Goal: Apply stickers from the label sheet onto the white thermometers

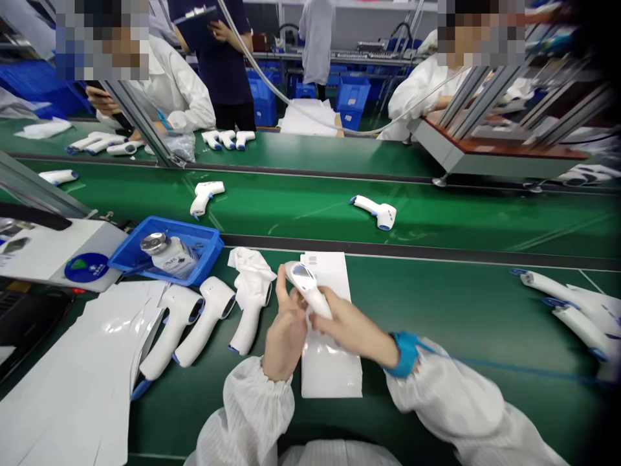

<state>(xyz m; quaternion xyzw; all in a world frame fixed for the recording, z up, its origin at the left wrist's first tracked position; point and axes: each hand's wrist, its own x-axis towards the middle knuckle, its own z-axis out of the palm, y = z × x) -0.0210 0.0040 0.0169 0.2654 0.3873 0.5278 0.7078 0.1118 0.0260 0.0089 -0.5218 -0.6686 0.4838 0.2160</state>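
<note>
And at two o'clock the metal frame (570,118) blurred, at eight the white sheets (77,375) ran out of view, at six the right hand (352,327) hid the device's (311,289) lower end!

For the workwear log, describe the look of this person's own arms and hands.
The left hand and right hand are ungloved. The left sleeve and right sleeve are white, loose and creased, gathered at the wrists. The right wrist wears a bright blue wrist strap with a thin blue cord; no strap shows on the left.
</note>
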